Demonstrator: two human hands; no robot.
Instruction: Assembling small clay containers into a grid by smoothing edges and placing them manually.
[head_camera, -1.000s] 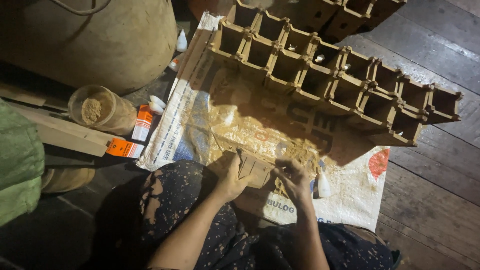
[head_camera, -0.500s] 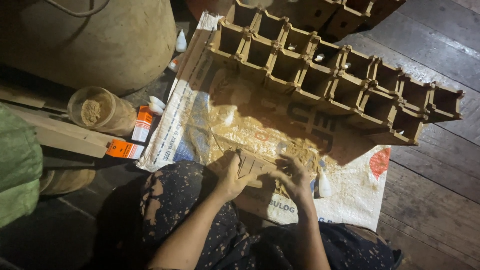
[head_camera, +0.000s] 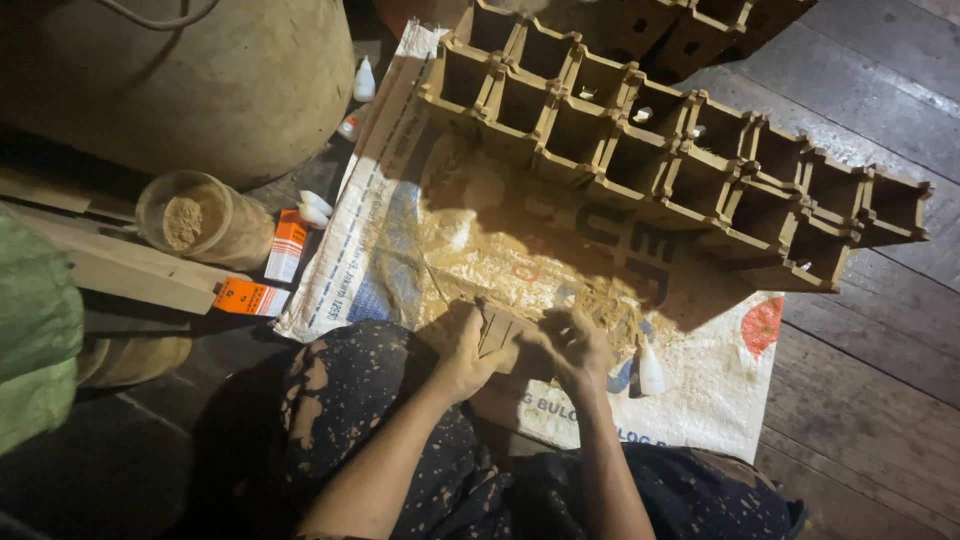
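My left hand (head_camera: 462, 345) and my right hand (head_camera: 577, 347) both grip a small wooden piece (head_camera: 503, 335) made of thin slats, held between them just above my lap. It sits over a white woven plastic sack (head_camera: 700, 390) spread on the floor and dusted with sawdust (head_camera: 520, 265). A small white glue bottle (head_camera: 650, 370) stands on the sack just right of my right hand. Beyond the sack lie two rows of open-topped square wooden boxes (head_camera: 690, 170) joined side by side.
A clear plastic jar of sawdust (head_camera: 195, 220) lies at the left beside orange and white small boxes (head_camera: 287, 245), more glue bottles (head_camera: 363, 82) and a wooden plank (head_camera: 120, 265). A large round sack (head_camera: 200, 80) fills the upper left. Dark floorboards (head_camera: 880, 330) extend right.
My hands have shifted slightly on the wooden piece, which has turned a little between them. The rest of the scene is unchanged.
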